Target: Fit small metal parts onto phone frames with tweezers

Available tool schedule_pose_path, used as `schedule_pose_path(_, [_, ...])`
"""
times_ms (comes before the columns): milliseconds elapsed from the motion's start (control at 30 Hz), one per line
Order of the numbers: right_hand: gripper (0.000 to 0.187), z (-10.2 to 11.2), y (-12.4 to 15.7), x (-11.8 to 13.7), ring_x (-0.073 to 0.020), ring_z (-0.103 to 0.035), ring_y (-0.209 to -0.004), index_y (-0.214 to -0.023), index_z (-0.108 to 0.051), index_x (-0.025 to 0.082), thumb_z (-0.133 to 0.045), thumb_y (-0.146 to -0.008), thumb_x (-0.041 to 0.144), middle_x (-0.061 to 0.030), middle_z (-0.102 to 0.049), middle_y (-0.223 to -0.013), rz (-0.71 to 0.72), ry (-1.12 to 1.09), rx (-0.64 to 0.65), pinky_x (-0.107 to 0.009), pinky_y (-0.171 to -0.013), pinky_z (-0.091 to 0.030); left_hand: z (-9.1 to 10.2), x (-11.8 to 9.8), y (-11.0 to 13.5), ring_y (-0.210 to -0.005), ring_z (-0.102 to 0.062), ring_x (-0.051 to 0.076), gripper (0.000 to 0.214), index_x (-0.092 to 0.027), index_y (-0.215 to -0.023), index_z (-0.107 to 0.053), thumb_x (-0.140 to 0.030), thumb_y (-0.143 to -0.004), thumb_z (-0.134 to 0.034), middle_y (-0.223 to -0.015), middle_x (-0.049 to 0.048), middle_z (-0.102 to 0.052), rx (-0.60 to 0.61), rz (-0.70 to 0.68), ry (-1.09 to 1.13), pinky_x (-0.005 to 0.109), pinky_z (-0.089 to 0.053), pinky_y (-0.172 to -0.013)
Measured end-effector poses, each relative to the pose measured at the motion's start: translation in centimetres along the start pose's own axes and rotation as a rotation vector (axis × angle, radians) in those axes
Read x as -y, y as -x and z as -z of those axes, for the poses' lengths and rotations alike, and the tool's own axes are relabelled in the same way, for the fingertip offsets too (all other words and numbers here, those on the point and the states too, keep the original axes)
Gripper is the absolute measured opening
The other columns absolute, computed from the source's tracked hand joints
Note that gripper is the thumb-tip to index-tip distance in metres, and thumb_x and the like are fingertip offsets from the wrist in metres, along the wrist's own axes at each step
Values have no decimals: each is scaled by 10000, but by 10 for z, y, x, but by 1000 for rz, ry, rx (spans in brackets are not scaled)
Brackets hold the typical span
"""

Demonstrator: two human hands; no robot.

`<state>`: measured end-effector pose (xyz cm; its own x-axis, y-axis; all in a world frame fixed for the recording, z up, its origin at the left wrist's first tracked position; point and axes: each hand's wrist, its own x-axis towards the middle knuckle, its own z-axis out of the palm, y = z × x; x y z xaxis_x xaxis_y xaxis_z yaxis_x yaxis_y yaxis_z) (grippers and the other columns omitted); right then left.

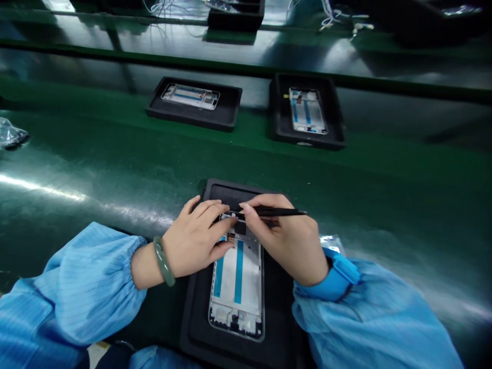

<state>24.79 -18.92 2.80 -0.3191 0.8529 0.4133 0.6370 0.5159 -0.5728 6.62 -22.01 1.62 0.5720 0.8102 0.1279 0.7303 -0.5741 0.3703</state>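
One phone frame (pixel 249 277), partly under left hand (pixel 200 236)

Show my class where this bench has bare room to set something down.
Bare green bench lies between the near black tray and the far-left tray and far-right tray; another patch lies between the plastic bag and left hand. Crowded: the upper end of the phone frame, where that hand, the right hand and black tweezers meet.

The person wears blue sleeves (pixel 100 282), green bangle (pixel 164 261), blue wristband (pixel 338 274).
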Motion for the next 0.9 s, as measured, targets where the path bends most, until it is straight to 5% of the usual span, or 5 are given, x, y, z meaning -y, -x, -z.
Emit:
schedule_pose_path(667, [69, -2, -2, -2, -105, -619, -587, -861, -534, 198, -576, -852, 144, 15, -627, -772, 62, 39, -41, -179, -496, -483, 0, 2, 0, -1258, -399, 254, 354, -186, -1215, -514, -348, -903, -479, -1302, 98, -507, 3, 2, 11, 521, -275, -1060])
schedule_pose_path(900, [31, 1, -2, 1, -139, -638, -649, -887, -540, 203, -514, -888, 185, -8, -641, -791, 148, 99, 29, -231, -605, -520, 0, 1, -1, -1244, -414, 255, 336, -181, -1185, -532, -345, -895, -489, -1280, 105, -518, -5, 1, 9, 517, -279, -1058])
